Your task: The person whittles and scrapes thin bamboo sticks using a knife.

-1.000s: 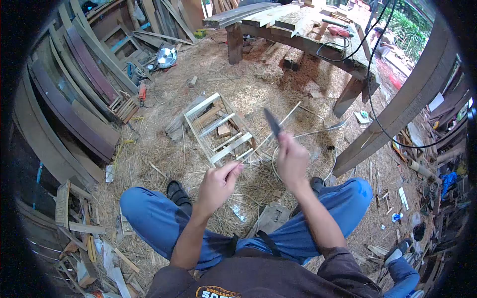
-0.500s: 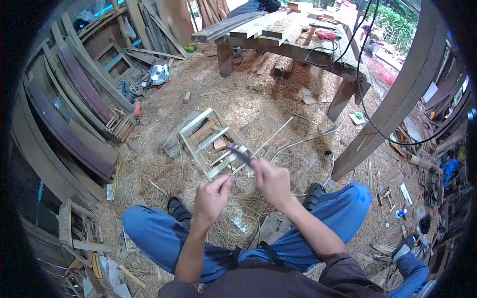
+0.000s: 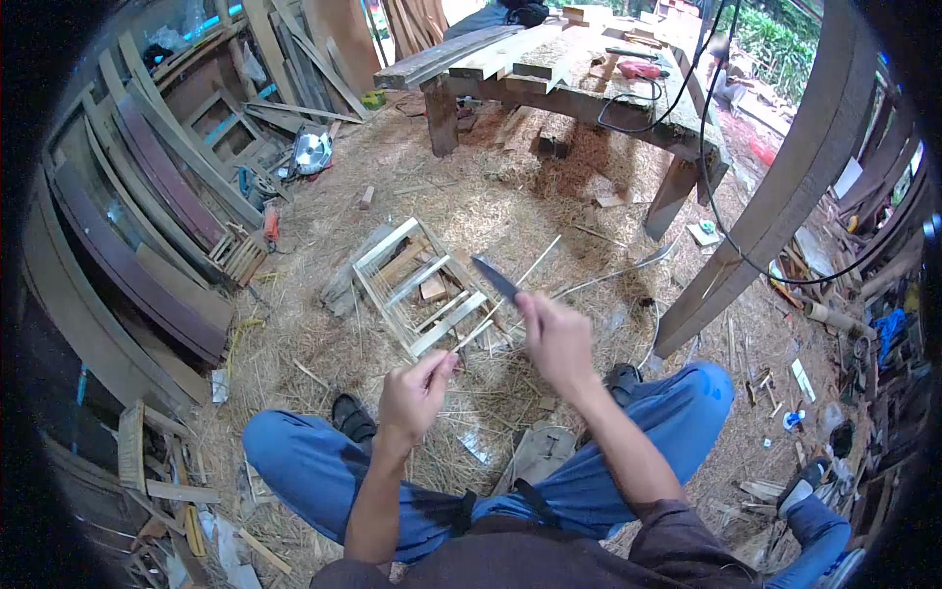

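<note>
My left hand [image 3: 414,396] pinches the near end of a thin pale strip [image 3: 525,278], which slants up and to the right, away from me. My right hand [image 3: 559,346] is closed round the handle of a dark-bladed knife [image 3: 497,281]. The blade points up and left, close beside the strip; whether they touch I cannot tell. Behind my hands a slatted wooden frame [image 3: 454,324] lies on the ground, with small wood blocks [image 3: 433,288] inside it.
A workbench [image 3: 579,88] with planks and a red tool stands ahead. A slanted post [image 3: 775,187] and black cable are at the right. Boards [image 3: 147,265] lean at the left, near a circular saw [image 3: 312,150]. Another person's leg [image 3: 814,520] shows at lower right.
Over the last second my right hand and knife moved toward my left hand, then back slightly to the right. My left hand still grips the strip.
</note>
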`<state>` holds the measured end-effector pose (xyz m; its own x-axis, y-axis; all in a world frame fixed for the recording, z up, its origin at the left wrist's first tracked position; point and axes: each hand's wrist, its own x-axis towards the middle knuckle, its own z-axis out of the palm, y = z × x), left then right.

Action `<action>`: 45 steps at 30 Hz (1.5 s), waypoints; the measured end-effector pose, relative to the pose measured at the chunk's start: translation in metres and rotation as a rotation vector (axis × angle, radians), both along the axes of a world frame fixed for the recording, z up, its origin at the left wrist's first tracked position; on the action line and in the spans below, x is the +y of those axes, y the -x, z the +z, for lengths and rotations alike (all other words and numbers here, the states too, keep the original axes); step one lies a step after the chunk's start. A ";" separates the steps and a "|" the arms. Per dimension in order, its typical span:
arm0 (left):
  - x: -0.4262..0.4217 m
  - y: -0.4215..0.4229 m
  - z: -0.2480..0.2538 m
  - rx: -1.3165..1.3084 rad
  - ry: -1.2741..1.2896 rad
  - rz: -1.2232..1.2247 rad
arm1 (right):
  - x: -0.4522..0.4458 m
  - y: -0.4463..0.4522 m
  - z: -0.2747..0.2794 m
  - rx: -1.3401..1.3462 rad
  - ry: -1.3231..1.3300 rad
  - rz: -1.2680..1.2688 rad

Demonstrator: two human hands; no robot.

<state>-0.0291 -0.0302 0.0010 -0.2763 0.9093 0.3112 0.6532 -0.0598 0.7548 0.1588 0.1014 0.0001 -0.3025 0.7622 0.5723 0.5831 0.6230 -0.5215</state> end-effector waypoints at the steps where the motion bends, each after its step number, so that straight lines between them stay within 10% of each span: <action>1: -0.002 0.000 -0.004 -0.002 -0.056 -0.022 | 0.003 -0.005 0.005 0.093 0.036 -0.042; 42: 0.000 -0.018 -0.002 -0.244 -0.012 -0.085 | 0.012 -0.025 0.035 0.248 0.111 -0.180; 45: 0.002 -0.017 -0.010 -0.235 -0.005 -0.092 | -0.012 0.003 0.004 0.243 -0.174 0.051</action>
<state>-0.0123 -0.0282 -0.0087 -0.2577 0.9326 0.2527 0.4511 -0.1152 0.8850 0.1559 0.0894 0.0042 -0.1762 0.6341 0.7529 0.4203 0.7401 -0.5250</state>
